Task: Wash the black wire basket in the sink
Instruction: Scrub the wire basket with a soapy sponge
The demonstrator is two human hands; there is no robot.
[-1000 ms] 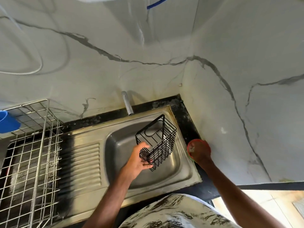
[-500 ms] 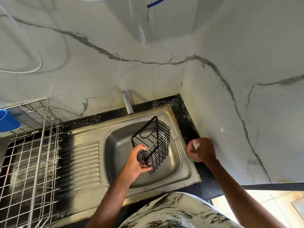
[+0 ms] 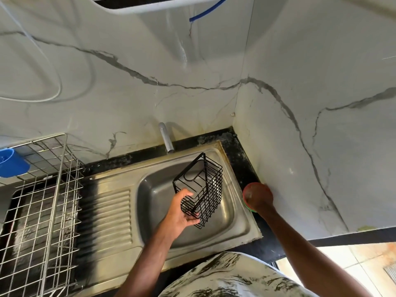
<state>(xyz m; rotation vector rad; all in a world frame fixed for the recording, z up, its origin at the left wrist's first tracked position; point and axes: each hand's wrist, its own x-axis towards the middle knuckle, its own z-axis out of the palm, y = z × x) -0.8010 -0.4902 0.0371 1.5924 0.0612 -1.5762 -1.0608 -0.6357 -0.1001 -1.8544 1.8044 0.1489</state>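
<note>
A silver wire dish rack [image 3: 42,200] is standing on the left end of the black bench [image 3: 128,160], with a blue plastic cup [image 3: 11,162] showing at its far left edge. A round red-rimmed dish [image 3: 248,189] is sitting on the bench against the veined marble wall [image 3: 321,61]. A white cable [image 3: 57,91] is looping across that wall.

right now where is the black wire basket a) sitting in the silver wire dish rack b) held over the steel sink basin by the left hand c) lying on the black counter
b: the left hand grips the black wire basket above the steel sink basin
</note>
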